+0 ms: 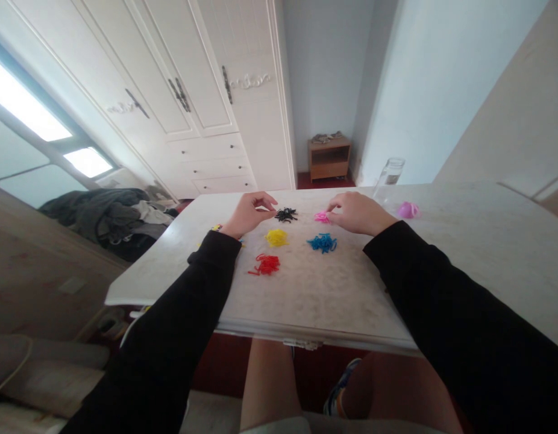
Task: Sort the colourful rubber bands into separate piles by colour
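Note:
My left hand [249, 212] is at the left edge of a small pile of black rubber bands [286, 214], its thumb and forefinger a little apart, with nothing visible between them. Across from it, my right hand [357, 213] has its fingertips pinched together at a pile of pink rubber bands [321, 216], partly covering it. Nearer to me lie a yellow pile [276, 238] and a blue pile [323, 243] of the same thin bands. A red pile [266, 264] is closest on the left. Bits of something colourful show beside my left wrist.
All piles lie on a pale table [301, 301]. Beyond my right hand stands a clear glass bottle [390, 179], with a pink rounded object [409, 210] close by. Dark clothes [107, 217] are heaped at the left. A white wardrobe [206, 150] and small wooden cabinet [329, 160] are behind.

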`<state>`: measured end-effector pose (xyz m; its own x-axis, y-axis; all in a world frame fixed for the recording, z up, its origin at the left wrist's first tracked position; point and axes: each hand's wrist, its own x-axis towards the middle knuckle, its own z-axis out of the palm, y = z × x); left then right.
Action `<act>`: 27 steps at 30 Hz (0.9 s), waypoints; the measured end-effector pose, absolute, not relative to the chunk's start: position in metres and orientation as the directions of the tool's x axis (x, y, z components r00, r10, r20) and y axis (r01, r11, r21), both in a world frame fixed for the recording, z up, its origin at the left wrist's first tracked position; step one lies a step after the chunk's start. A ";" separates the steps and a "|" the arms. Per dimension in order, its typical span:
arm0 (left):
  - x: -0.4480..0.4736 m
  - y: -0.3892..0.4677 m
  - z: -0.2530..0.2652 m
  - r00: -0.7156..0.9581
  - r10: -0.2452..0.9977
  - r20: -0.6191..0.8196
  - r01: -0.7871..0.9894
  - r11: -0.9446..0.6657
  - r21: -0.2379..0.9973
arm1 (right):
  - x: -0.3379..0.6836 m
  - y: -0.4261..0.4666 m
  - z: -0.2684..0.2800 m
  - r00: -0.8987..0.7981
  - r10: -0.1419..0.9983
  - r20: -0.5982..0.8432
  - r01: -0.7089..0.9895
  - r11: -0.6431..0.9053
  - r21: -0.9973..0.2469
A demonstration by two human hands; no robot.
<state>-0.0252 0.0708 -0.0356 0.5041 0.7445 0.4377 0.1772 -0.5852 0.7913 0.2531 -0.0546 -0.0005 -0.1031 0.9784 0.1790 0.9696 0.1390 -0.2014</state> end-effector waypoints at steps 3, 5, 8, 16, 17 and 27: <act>-0.024 0.071 -0.038 0.494 0.764 0.414 0.206 -0.566 0.799 | 0.252 -0.055 0.000 -0.120 0.974 0.191 0.967 0.159 -0.201; -0.022 0.072 -0.041 0.489 0.771 0.408 0.218 -0.561 0.798 | 0.252 -0.054 -0.001 -0.125 0.973 0.194 0.965 0.165 -0.204; -0.019 0.072 -0.044 0.487 0.776 0.401 0.224 -0.555 0.801 | 0.253 -0.053 -0.003 -0.131 0.972 0.195 0.962 0.172 -0.213; -0.012 0.072 -0.047 0.448 0.799 0.402 0.233 -0.538 0.810 | 0.253 -0.052 -0.005 -0.145 0.967 0.207 0.957 0.190 -0.218; -0.013 0.072 -0.047 0.443 0.801 0.404 0.234 -0.538 0.810 | 0.252 -0.052 -0.005 -0.147 0.967 0.209 0.957 0.192 -0.215; -0.020 0.079 -0.043 0.393 0.811 0.434 0.292 -0.557 0.778 | 0.250 -0.055 -0.002 -0.147 0.968 0.204 0.953 0.193 -0.232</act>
<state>-0.0198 0.0787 -0.0430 0.3926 0.8111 0.4335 0.2920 -0.5569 0.7775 0.2495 -0.0545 -0.0021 -0.1469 0.9680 0.2036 0.9534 0.1934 -0.2315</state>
